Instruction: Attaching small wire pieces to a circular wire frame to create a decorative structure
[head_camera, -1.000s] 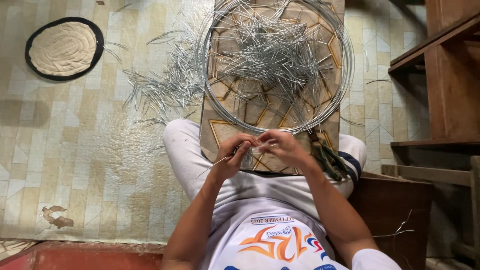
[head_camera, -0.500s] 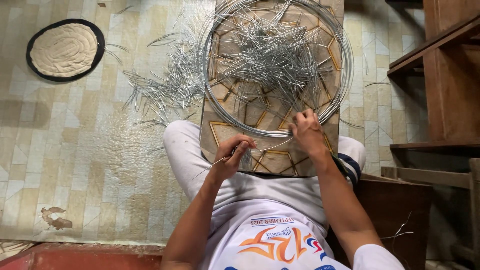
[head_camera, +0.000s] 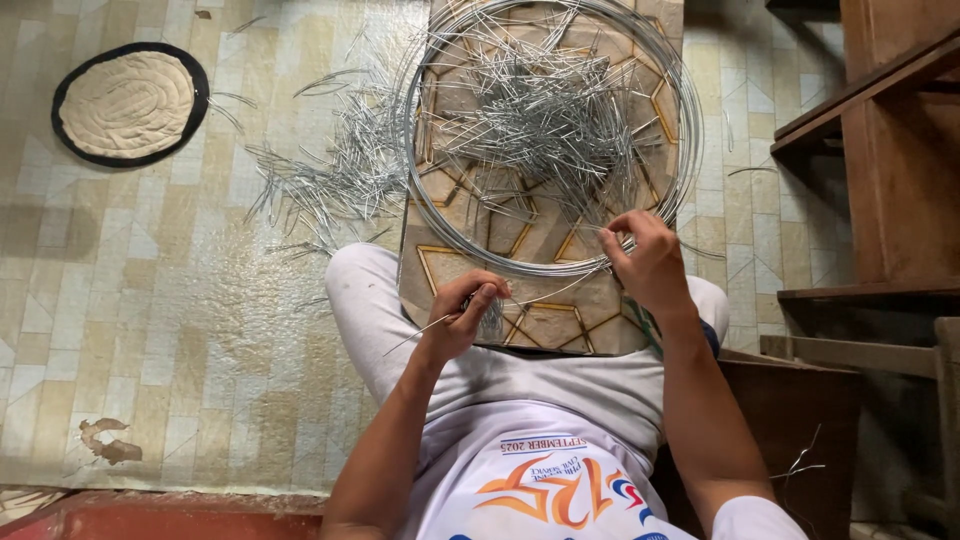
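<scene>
Wire strand (head_camera: 560, 288), thin and silver, runs across the lower middle of the frame between both hands, over a patterned board (head_camera: 545, 320) resting on the person's lap. Left hand (head_camera: 462, 315), lower centre, is curled closed, pinching the strand's left part plus a small bunch of short wire pieces; one thin end pokes out down-left. Right hand (head_camera: 648, 262), centre right, has fingers bent, pinching the strand where it meets the wire coil (head_camera: 440, 215). Coil is a big silver ring lying on the board, upper centre. Pile of cut wire pieces (head_camera: 545, 110) sits inside the coil; more scattered pieces (head_camera: 330, 170) spill onto the tiled floor (head_camera: 150, 300) just left of it. Round mat (head_camera: 128, 103) upper left. Wooden shelves (head_camera: 890, 150) at right edge.
</scene>
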